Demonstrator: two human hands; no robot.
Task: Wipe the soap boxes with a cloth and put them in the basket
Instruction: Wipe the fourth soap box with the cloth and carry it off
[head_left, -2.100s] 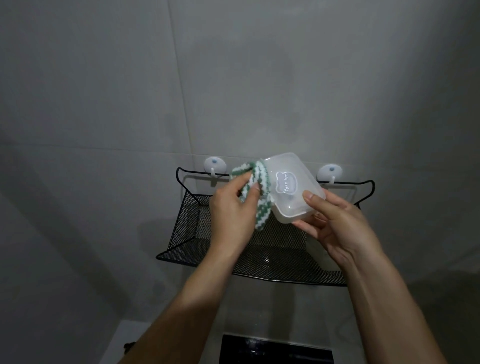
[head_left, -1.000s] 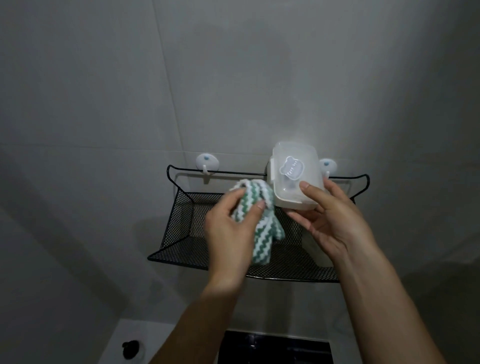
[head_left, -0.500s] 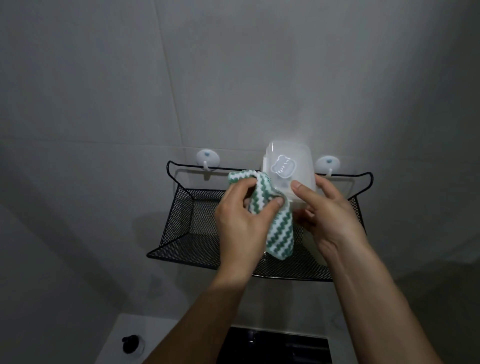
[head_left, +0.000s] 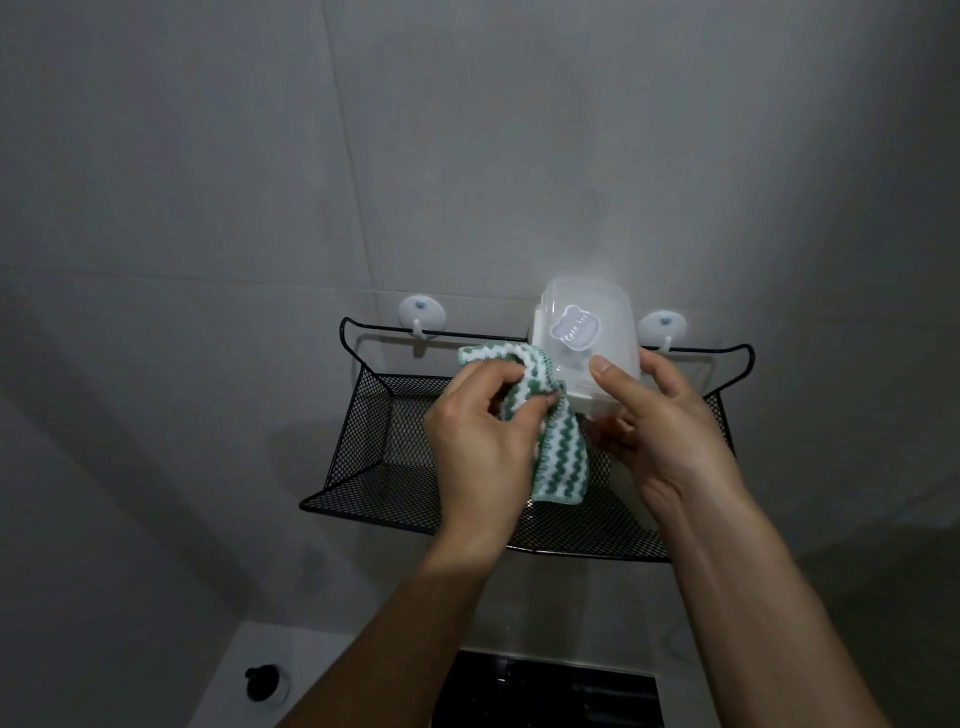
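1. The left hand (head_left: 480, 441) is raised in front of the black mesh basket (head_left: 363, 426), back of the hand toward the camera, forearm rising from the lower middle of the view.
2. Its fingers (head_left: 488, 379) are curled round a bunched green-and-white zigzag cloth (head_left: 563, 452), pinching the upper part against the thumb; the free end of the cloth hangs down past the palm in front of the basket floor.
3. The cloth touches the left side of a translucent white soap box (head_left: 587, 338), near its lower corner.
4. The right hand (head_left: 670, 431) holds that soap box up, above the basket and level with its back rail: the thumb (head_left: 610, 384) lies on the front face, and the other fingers wrap behind and under it.
5. The soap box is tilted, its lid face toward the camera, with a small bear-shaped label (head_left: 575, 331) whose lettering is too small to read.
6. The basket hangs on 2 white wall hooks (head_left: 422, 316); the right one is partly behind the box.
7. The hands and cloth cover the middle of the basket, so its contents there cannot be told; a pale shape behind the right wrist is unclear.
8. At the bottom edge, a dark panel (head_left: 550, 696) is cut off, and a small black knob (head_left: 262, 682) sits on a white surface.
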